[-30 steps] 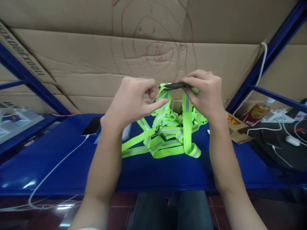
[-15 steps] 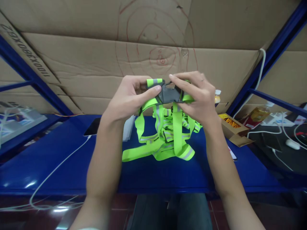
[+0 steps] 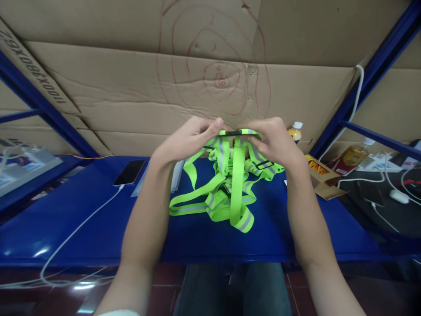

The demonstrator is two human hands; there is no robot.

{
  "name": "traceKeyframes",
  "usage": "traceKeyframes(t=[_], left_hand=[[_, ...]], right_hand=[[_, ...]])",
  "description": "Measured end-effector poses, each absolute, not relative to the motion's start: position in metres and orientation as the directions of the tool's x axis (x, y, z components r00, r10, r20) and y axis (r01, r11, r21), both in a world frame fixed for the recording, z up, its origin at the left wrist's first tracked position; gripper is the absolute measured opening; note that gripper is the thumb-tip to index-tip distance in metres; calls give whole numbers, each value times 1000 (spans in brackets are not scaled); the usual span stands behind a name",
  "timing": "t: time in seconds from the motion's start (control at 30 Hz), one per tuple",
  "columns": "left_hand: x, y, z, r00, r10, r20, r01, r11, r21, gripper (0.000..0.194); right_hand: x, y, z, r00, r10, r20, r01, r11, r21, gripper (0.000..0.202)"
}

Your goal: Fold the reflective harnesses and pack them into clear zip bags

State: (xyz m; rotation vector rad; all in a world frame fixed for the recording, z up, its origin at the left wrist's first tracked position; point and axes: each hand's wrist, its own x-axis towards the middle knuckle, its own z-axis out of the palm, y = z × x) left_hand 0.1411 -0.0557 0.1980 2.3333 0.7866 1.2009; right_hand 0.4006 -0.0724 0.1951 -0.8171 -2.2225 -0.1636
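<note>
A neon-yellow reflective strap harness [image 3: 237, 188] with silver stripes lies in a loose tangle on the blue table. Its upper part is lifted between my hands. The black buckle [image 3: 234, 133] shows edge-on as a thin dark bar, with strap on either side. My left hand [image 3: 194, 136] is closed on the strap at the buckle's left, thumb on top. On the other side, my right hand [image 3: 271, 138] pinches the strap, its fingertips partly hidden beneath. Several straps hang down from the hands, and a black slider [image 3: 265, 164] sits on one at the right.
Behind the blue table [image 3: 85, 210] stands a cardboard wall [image 3: 125, 87] with red rings drawn on it. A phone [image 3: 129, 172] on a white cable lies at left, beside clear plastic sheets. At right are an open small box [image 3: 324, 177], bottles [image 3: 353, 156] and cables.
Both hands have come down slightly and turned the buckle from face-on to edge-on. The hanging straps have shifted, and the left phone shows more fully.
</note>
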Motion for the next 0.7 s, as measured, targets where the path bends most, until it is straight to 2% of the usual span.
traceKeyframes(t=[0.1, 0.2, 0.27, 0.37, 0.43, 0.5, 0.6, 0.7], left_hand=[[136, -51, 197, 550, 681, 482, 212, -673, 709, 50], [130, -45, 195, 515, 705, 488, 143, -632, 762, 46], [128, -42, 195, 504, 691, 517, 107, -645, 757, 50], [128, -38, 194, 495, 652, 574, 80, -693, 717, 52], [132, -38, 193, 491, 634, 597, 84, -717, 692, 51], [138, -38, 191, 499, 603, 623, 97, -753, 651, 49], [150, -38, 186, 508, 535, 675, 112, -818, 565, 48], [160, -37, 182, 478, 502, 721, 129, -852, 508, 48]], right_hand=[[389, -72, 191, -519, 455, 724, 603, 795, -67, 32], [381, -75, 192, -541, 436, 719, 561, 824, -78, 40], [382, -77, 194, -583, 437, 685, 499, 858, -123, 45], [391, -78, 197, -639, 452, 623, 409, 885, -223, 68], [400, -76, 197, -646, 499, 577, 404, 865, -297, 77], [406, -73, 195, -626, 563, 539, 450, 826, -340, 71], [411, -64, 191, -637, 619, 459, 512, 785, -349, 52], [410, -56, 186, -658, 637, 401, 517, 770, -374, 54]])
